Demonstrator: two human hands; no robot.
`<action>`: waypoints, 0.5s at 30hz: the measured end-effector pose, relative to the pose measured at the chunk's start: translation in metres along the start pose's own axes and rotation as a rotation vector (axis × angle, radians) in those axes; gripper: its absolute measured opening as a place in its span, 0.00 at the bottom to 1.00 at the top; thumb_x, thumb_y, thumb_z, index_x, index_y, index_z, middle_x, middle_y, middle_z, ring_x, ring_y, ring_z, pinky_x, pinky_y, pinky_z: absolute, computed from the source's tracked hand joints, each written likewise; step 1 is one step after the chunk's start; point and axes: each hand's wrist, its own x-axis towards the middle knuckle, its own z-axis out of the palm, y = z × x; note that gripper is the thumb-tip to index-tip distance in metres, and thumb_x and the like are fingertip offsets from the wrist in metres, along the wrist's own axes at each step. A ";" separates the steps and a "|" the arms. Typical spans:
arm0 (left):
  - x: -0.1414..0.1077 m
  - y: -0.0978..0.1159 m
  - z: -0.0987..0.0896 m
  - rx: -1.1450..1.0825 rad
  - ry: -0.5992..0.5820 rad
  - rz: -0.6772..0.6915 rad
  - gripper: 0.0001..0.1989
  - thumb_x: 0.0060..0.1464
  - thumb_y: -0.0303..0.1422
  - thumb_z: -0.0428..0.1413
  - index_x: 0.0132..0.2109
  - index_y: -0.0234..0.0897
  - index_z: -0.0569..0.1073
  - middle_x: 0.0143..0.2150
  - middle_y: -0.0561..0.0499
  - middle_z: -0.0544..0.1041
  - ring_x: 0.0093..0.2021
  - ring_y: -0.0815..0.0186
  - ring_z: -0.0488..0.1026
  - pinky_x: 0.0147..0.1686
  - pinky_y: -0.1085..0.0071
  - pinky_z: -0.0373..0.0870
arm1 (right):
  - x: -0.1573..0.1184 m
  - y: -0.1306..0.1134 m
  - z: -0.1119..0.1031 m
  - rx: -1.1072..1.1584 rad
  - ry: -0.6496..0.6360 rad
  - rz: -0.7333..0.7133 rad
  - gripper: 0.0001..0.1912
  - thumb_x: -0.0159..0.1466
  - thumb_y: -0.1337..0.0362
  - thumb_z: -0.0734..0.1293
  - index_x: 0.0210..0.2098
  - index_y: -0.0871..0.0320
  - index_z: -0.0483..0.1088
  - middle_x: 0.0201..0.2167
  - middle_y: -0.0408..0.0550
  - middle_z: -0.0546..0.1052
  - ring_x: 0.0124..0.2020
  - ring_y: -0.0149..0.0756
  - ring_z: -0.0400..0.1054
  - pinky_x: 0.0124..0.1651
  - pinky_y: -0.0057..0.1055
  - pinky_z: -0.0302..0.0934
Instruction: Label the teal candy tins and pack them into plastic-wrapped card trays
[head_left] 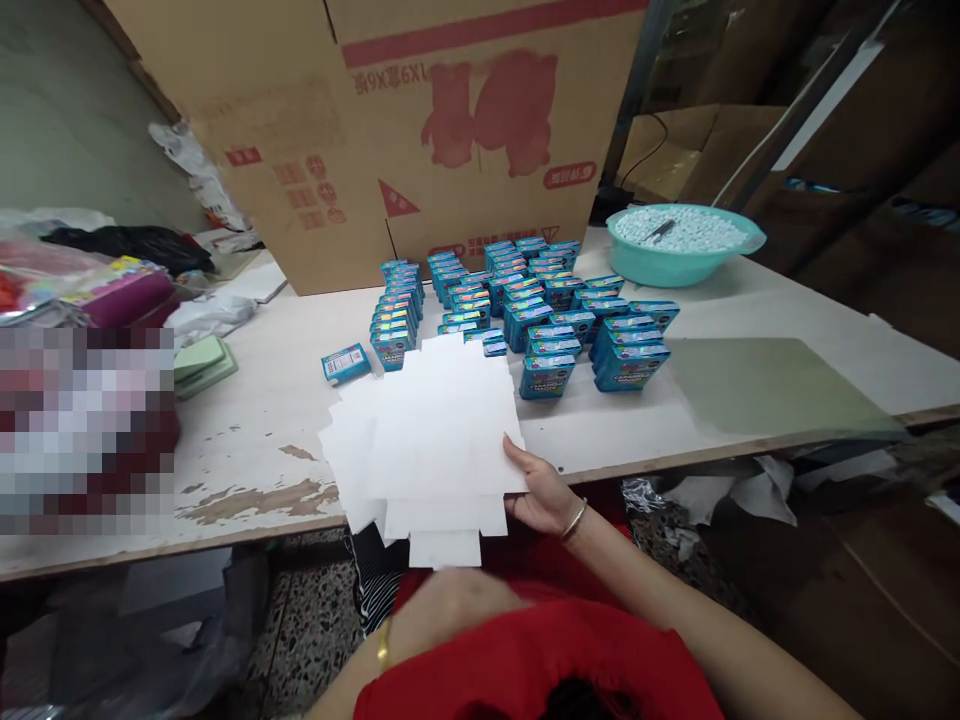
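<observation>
Over the front edge of the tabletop (247, 405), I view fanned white card blanks (450, 430), long axis pointing away from the body, left of the nearer right hand (546, 494) gripping their edge; the blurred left hand's (469, 588) state I cannot tell.

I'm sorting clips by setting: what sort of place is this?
Probably a small packing workshop: rows of little blue boxes stand on a worn worktable, a basin near them holds many small pale pieces, and the right hand grips flat white card sheets.
</observation>
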 end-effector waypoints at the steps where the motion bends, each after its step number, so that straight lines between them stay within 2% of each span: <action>1: -0.007 0.000 -0.014 -0.038 0.041 -0.022 0.17 0.60 0.43 0.47 0.51 0.48 0.74 0.43 0.47 0.80 0.41 0.62 0.77 0.40 0.67 0.74 | 0.001 0.000 -0.003 0.001 0.016 0.005 0.18 0.65 0.53 0.61 0.45 0.60 0.69 0.43 0.53 0.78 0.49 0.40 0.72 0.53 0.41 0.66; 3: -0.018 -0.010 -0.040 0.010 0.091 -0.076 0.20 0.59 0.42 0.50 0.56 0.44 0.70 0.47 0.43 0.78 0.47 0.60 0.74 0.45 0.64 0.72 | 0.004 0.001 -0.007 -0.001 0.044 0.027 0.16 0.65 0.55 0.62 0.45 0.61 0.69 0.42 0.52 0.78 0.48 0.40 0.72 0.53 0.41 0.66; 4: -0.024 -0.019 -0.049 0.066 0.093 -0.109 0.28 0.55 0.44 0.54 0.61 0.41 0.65 0.53 0.40 0.74 0.54 0.55 0.70 0.51 0.60 0.69 | 0.006 0.003 -0.008 -0.008 0.055 0.038 0.16 0.65 0.56 0.62 0.46 0.61 0.69 0.42 0.52 0.78 0.48 0.40 0.72 0.53 0.41 0.66; 6: -0.035 -0.042 -0.052 0.211 -0.001 -0.119 0.46 0.46 0.51 0.59 0.67 0.38 0.53 0.65 0.36 0.59 0.65 0.45 0.54 0.60 0.47 0.55 | 0.012 0.008 -0.010 -0.051 0.060 0.057 0.17 0.65 0.55 0.63 0.47 0.61 0.69 0.43 0.53 0.78 0.48 0.40 0.72 0.53 0.42 0.65; 7: -0.041 -0.054 -0.046 0.276 -0.079 -0.110 0.51 0.44 0.53 0.59 0.68 0.38 0.48 0.68 0.36 0.53 0.68 0.42 0.46 0.62 0.43 0.48 | 0.016 0.010 -0.010 -0.097 0.057 0.061 0.18 0.64 0.55 0.63 0.48 0.61 0.68 0.43 0.53 0.77 0.48 0.41 0.71 0.54 0.43 0.65; 8: -0.047 -0.065 -0.037 0.327 -0.146 -0.106 0.51 0.45 0.51 0.59 0.69 0.38 0.45 0.69 0.37 0.49 0.69 0.42 0.42 0.63 0.42 0.43 | 0.020 0.013 -0.011 -0.168 0.063 0.047 0.20 0.64 0.54 0.63 0.49 0.61 0.68 0.44 0.54 0.77 0.49 0.41 0.71 0.54 0.43 0.64; 10: -0.058 -0.083 -0.014 0.393 -0.209 -0.112 0.41 0.53 0.40 0.56 0.69 0.39 0.46 0.70 0.39 0.48 0.69 0.46 0.41 0.63 0.43 0.43 | 0.024 0.018 -0.015 -0.401 0.134 -0.080 0.23 0.64 0.53 0.63 0.53 0.60 0.65 0.47 0.54 0.75 0.51 0.41 0.69 0.56 0.44 0.62; 13: -0.069 -0.097 0.013 0.407 -0.178 -0.137 0.33 0.56 0.26 0.49 0.67 0.39 0.52 0.69 0.40 0.51 0.69 0.52 0.45 0.64 0.48 0.48 | 0.014 0.019 -0.028 -0.942 0.326 -0.481 0.29 0.63 0.57 0.64 0.61 0.57 0.57 0.53 0.56 0.70 0.56 0.44 0.63 0.60 0.48 0.56; 14: -0.071 -0.098 0.017 0.385 -0.158 -0.136 0.32 0.56 0.25 0.48 0.67 0.38 0.53 0.69 0.40 0.52 0.69 0.53 0.45 0.64 0.49 0.50 | 0.006 0.018 -0.034 -1.152 0.338 -0.602 0.30 0.62 0.61 0.64 0.62 0.56 0.56 0.55 0.57 0.68 0.58 0.46 0.61 0.61 0.50 0.54; 15: -0.072 -0.100 0.018 0.355 -0.142 -0.134 0.31 0.56 0.25 0.47 0.66 0.38 0.55 0.68 0.40 0.53 0.69 0.54 0.46 0.63 0.49 0.51 | -0.003 0.016 -0.040 -1.358 0.291 -0.688 0.31 0.61 0.65 0.64 0.63 0.56 0.56 0.57 0.57 0.66 0.60 0.48 0.57 0.62 0.52 0.51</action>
